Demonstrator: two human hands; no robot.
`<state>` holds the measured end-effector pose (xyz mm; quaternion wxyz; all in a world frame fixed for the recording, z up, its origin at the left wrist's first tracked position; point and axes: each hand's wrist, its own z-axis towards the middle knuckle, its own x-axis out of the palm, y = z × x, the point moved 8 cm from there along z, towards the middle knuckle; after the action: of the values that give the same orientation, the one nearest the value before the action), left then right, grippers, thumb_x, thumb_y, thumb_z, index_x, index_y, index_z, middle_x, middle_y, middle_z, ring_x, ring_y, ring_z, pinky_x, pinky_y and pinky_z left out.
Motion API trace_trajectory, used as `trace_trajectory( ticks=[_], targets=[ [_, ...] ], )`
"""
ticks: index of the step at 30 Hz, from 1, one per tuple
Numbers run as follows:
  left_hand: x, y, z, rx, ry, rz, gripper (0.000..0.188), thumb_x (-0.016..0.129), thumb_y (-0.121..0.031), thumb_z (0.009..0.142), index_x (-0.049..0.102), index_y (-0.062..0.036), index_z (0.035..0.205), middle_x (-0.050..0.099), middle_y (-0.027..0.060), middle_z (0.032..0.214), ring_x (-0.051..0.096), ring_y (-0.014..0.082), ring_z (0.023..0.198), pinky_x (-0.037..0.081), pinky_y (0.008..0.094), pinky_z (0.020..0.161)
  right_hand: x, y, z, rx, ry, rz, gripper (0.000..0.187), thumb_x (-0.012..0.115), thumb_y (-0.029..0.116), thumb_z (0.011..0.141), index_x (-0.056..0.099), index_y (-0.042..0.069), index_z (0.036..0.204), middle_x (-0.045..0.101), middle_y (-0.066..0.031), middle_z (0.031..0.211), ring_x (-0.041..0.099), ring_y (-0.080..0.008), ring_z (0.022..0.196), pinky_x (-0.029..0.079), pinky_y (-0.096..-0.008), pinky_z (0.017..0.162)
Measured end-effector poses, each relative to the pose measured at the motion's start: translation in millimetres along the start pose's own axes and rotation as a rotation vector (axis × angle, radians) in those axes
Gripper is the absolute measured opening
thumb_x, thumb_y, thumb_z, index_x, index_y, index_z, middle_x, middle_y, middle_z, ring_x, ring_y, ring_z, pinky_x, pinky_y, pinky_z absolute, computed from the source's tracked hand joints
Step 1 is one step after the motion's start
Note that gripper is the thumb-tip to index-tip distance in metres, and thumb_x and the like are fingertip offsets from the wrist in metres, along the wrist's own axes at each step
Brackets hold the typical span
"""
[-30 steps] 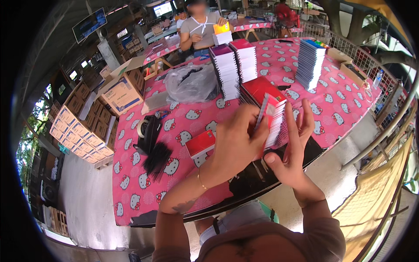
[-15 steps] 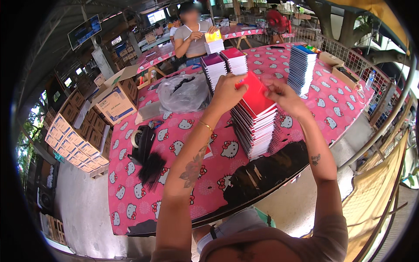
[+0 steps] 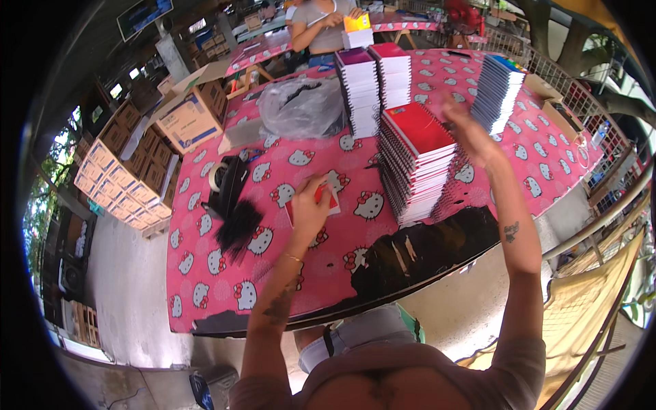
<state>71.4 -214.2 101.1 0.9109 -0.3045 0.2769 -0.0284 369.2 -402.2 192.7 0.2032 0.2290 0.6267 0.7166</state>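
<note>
My left hand (image 3: 313, 205) has its fingers curled over a small red-covered notebook (image 3: 333, 203) on the pink tabletop, hiding much of it. To the right stands a tall stack of red spiral notebooks (image 3: 420, 130), wire bindings along its sides. Beside that stack my right hand (image 3: 471, 133) is raised, fingers stretched out and nothing in them. Behind the stack rise a purple-topped notebook stack (image 3: 359, 89) and another red-topped stack (image 3: 394, 78). A blue-topped notebook stack (image 3: 497, 96) stands past my right hand.
A clear plastic bag (image 3: 301, 113) lies behind my left hand. A black tape dispenser (image 3: 229, 183) and black bristly bundle (image 3: 239, 229) sit on the left. Cartons (image 3: 130, 171) are piled beyond the table (image 3: 273, 273). Across it, a person (image 3: 324, 34) handles yellow-topped notebooks (image 3: 357, 31).
Both hands have come off the red notebook on top of the tall stack. My left hand moved down and left to the small notebook; my right hand shifted slightly right and opened.
</note>
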Motion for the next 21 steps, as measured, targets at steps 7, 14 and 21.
trace_trajectory(
  ticks=[7, 14, 21],
  targets=[
    [-22.7, 41.7, -74.3, 0.298, 0.220, 0.447, 0.022, 0.067, -0.005, 0.087, 0.067, -0.0008, 0.108, 0.069, 0.0156, 0.104, 0.066, 0.0343, 0.095, 0.054, 0.0408, 0.077, 78.4, 59.1, -120.3, -0.716, 0.018, -0.333, 0.055, 0.065, 0.024, 0.093, 0.049, 0.006, 0.142, 0.054, -0.0148, 0.140, 0.050, -0.0268, 0.131, 0.040, -0.0396, 0.107],
    [-19.5, -38.7, -94.7, 0.258, 0.354, 0.391, 0.024, 0.066, -0.012, 0.088, 0.065, -0.0024, 0.110, 0.067, 0.0128, 0.105, 0.063, 0.0314, 0.097, 0.049, 0.0436, 0.087, 159.7, -126.6, -132.1, -0.434, 0.134, -0.364, 0.056, 0.077, 0.004, 0.083, 0.055, 0.004, 0.134, 0.059, -0.0104, 0.130, 0.060, -0.0181, 0.114, 0.049, -0.0322, 0.095],
    [-85.5, -6.9, -131.7, -0.023, 0.012, 0.493, 0.034, 0.066, -0.019, 0.090, 0.061, -0.0072, 0.121, 0.059, 0.0162, 0.116, 0.056, 0.0317, 0.103, 0.045, 0.0462, 0.089, 161.0, -207.1, -137.6, -0.071, 0.199, -0.018, 0.035, 0.075, 0.003, 0.087, 0.061, 0.001, 0.119, 0.067, -0.0061, 0.095, 0.065, -0.0097, 0.077, 0.054, -0.0242, 0.065]
  ],
)
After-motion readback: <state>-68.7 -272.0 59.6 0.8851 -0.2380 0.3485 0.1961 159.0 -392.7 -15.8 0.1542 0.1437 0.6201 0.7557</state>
